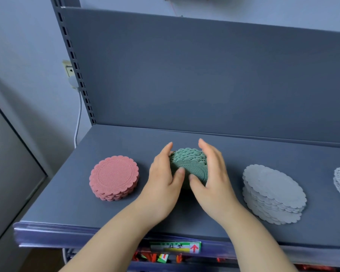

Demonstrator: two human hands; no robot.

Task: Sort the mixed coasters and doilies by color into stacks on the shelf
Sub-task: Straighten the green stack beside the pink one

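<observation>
The left forearm (114, 234) and the right forearm (253, 234), both bare, rise from the lower edge of the view and converge on the green stack (188, 163). The left hand (164, 179) lies against the stack's left side, fingers nearly straight and together, pointing away from the person, thumb resting on its near top edge. The right hand (211, 179) mirrors it on the stack's right side, fingers straight, its thumb on the near edge just beside the left thumb, apart from it
</observation>
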